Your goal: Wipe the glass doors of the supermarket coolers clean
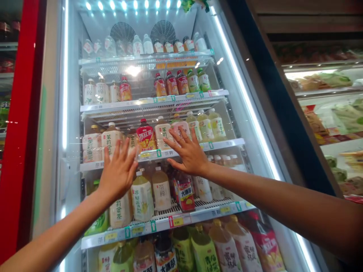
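Both my hands are raised in front of a lit drinks cooler [68, 113], with the fingers spread and the palms facing the shelves. My left hand [117, 172] is open in front of pale tea bottles [112, 139] on the third shelf. My right hand [188, 153] is open too, just right of a red-labelled bottle [146, 138] and over a white shelf rail [170, 153]. Both hands seem to lie flat on a glass front, though I cannot tell whether they touch it. Neither hand holds anything.
Several wire shelves hold rows of bottled tea and juice, with large bottles [204, 249] at the bottom. A red cooler frame [17, 124] stands at the left. At the right, a dark frame [283, 113] borders an open chiller with packaged food [334, 113].
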`<control>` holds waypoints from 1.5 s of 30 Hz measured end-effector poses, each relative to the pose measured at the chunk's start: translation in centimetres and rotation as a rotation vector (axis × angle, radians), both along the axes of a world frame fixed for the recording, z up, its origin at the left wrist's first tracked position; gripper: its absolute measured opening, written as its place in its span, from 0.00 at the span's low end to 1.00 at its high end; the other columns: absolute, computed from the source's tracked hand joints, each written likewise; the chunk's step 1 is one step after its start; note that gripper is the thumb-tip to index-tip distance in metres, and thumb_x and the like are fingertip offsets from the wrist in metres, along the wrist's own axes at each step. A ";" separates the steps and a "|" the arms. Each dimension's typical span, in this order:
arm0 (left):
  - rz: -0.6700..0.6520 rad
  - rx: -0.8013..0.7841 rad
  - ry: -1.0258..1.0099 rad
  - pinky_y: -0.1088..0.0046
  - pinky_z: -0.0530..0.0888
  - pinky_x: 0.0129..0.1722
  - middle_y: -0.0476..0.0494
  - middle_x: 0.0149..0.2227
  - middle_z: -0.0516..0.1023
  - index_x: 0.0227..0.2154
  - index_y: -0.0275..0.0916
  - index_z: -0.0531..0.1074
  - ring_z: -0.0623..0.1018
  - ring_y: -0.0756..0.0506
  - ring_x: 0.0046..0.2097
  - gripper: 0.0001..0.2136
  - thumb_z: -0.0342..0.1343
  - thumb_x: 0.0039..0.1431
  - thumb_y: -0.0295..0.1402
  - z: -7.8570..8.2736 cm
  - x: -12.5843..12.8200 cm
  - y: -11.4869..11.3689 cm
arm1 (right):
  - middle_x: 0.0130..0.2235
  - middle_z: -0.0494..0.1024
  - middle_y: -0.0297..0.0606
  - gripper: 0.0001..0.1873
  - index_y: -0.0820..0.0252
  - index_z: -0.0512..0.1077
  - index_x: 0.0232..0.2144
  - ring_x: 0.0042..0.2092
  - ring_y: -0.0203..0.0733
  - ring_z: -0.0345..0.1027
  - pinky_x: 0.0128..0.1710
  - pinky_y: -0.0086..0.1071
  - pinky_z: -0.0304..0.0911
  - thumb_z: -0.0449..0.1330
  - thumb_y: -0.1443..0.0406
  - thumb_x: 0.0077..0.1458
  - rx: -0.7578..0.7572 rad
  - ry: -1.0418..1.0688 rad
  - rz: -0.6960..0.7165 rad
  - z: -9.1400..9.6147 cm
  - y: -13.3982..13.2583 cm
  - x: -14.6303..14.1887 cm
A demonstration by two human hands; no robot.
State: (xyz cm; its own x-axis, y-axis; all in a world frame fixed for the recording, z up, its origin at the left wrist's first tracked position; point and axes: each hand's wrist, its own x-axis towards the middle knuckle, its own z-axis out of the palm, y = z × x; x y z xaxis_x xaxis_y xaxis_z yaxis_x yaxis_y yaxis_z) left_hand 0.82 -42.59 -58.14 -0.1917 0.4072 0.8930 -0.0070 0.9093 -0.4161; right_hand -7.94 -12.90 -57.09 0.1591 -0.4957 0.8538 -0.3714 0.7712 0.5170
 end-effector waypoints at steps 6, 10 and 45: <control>-0.023 -0.107 -0.090 0.39 0.37 0.75 0.51 0.78 0.42 0.73 0.58 0.49 0.41 0.38 0.77 0.28 0.43 0.72 0.45 -0.6 0.3 -1.5 | 0.77 0.43 0.40 0.43 0.48 0.46 0.75 0.78 0.61 0.28 0.72 0.71 0.27 0.54 0.45 0.66 -0.002 -0.015 -0.018 -0.2 0.3 -0.2; 0.009 0.265 -0.016 0.30 0.38 0.72 0.46 0.78 0.34 0.74 0.51 0.48 0.36 0.32 0.77 0.29 0.35 0.73 0.46 4.3 0.1 -1.7 | 0.78 0.42 0.39 0.46 0.46 0.39 0.76 0.78 0.61 0.27 0.72 0.70 0.27 0.54 0.45 0.65 -0.005 -0.017 -0.035 -0.2 0.2 -0.2; -0.070 -0.431 -0.250 0.51 0.27 0.75 0.54 0.77 0.41 0.73 0.56 0.47 0.33 0.44 0.77 0.29 0.45 0.72 0.44 -10.5 -0.6 5.1 | 0.78 0.42 0.33 0.41 0.46 0.46 0.75 0.77 0.64 0.27 0.71 0.72 0.22 0.47 0.43 0.66 -0.004 -0.163 0.023 -0.7 1.0 -0.6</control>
State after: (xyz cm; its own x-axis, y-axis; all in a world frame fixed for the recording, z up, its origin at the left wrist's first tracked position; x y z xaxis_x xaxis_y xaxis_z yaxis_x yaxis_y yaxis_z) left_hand 0.23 -37.48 -68.69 -0.3370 0.7488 0.5707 0.1961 0.6487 -0.7354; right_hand -8.53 -11.94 -57.83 0.0291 -0.4903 0.8711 -0.4675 0.7635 0.4454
